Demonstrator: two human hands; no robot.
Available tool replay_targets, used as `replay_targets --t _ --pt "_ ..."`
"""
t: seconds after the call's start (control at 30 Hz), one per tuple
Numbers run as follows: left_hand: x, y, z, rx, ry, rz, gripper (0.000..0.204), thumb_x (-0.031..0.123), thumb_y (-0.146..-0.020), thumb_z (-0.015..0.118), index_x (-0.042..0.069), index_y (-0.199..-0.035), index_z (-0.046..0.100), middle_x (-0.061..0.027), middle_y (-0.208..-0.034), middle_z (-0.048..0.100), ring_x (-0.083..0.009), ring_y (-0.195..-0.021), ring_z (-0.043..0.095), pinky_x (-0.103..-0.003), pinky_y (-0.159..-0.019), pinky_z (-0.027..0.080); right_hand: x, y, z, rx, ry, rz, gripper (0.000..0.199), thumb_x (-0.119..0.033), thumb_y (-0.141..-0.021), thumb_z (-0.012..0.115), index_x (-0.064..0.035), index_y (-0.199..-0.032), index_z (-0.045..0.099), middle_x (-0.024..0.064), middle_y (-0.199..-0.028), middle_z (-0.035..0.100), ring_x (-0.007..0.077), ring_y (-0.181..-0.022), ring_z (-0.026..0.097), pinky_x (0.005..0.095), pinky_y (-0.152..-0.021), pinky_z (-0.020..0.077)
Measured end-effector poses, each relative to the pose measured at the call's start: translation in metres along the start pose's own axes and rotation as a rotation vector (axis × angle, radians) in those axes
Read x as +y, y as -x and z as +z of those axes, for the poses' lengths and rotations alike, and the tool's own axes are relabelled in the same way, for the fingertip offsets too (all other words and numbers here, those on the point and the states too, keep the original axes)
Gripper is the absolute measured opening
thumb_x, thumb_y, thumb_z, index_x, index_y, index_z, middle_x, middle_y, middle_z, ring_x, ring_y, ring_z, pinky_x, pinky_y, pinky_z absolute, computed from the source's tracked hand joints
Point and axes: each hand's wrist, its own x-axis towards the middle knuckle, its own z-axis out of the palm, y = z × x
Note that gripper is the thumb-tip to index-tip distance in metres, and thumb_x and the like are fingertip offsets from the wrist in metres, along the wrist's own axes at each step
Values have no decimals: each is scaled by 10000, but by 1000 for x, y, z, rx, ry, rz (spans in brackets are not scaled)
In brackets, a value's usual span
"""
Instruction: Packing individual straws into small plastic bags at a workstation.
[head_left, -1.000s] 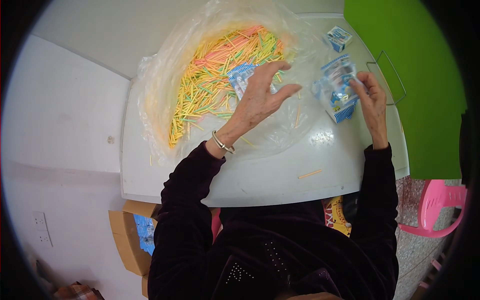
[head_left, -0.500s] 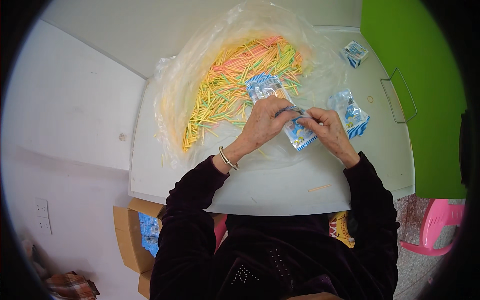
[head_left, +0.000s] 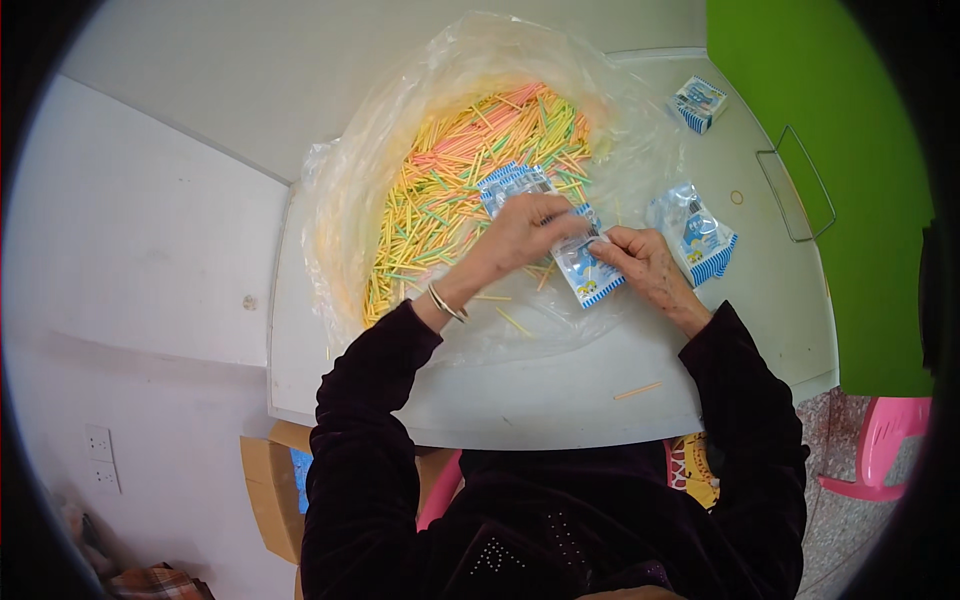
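My left hand point(head_left: 525, 232) and my right hand point(head_left: 640, 262) meet over a small blue and white plastic packet point(head_left: 588, 275), both pinching its upper edge. The packet hangs just above a clear plastic sheet point(head_left: 400, 130) spread on the white table point(head_left: 560, 395). A large heap of thin yellow, green, pink and orange sticks point(head_left: 470, 190) lies on that sheet right behind my hands. A second blue and white packet point(head_left: 510, 182) rests on the heap by my left hand.
Another packet point(head_left: 695, 238) lies to the right of my right hand, and a small blue and white box point(head_left: 698, 103) at the far right corner. A loose stick point(head_left: 638, 390) lies near the front edge. Cardboard boxes point(head_left: 275, 490) stand under the table; a pink chair point(head_left: 885, 450) is at right.
My right hand left the packet at the right and came to the middle. My left hand drew back from the stick heap. Both now hold one packet together.
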Motion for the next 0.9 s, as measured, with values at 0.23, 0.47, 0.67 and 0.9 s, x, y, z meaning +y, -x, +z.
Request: replay_targets --t 0.23,0.47,0.67,0.9 --pt "-58 -77 -67 331 -951 -9 347 365 -812 606 53 -948 672 -113 -993 619 -266 -922 539 -409 -781 399 6 -2 8 8 -23 35 276 -208 -886 579 26 -743 609 -27 -566 487 39 -542 405 241 -471 321" --pt "-85 -111 -52 131 -1131 -188 343 281 -692 649 45 -941 644 -136 -1043 550 -317 -998 490 -494 -821 349 1 -1 2 -79 12 77 283 -226 -898 574 23 -771 616 -44 -621 511 24 -596 408 218 -521 332" --pt "-104 -121 -41 263 -1277 -118 442 207 -559 716 11 -946 636 -134 -1015 558 -289 -991 479 -484 -786 333 7 -1 2 -45 -36 37 276 -214 -878 591 28 -749 621 -31 -568 478 38 -551 396 244 -478 317" --pt "-106 -104 -56 417 -997 -164 226 209 -765 566 40 -910 607 -149 -966 587 -320 -962 497 -495 -767 336 4 -5 0 -56 -48 35 256 -216 -882 589 18 -800 651 -29 -609 529 32 -578 426 228 -497 338"
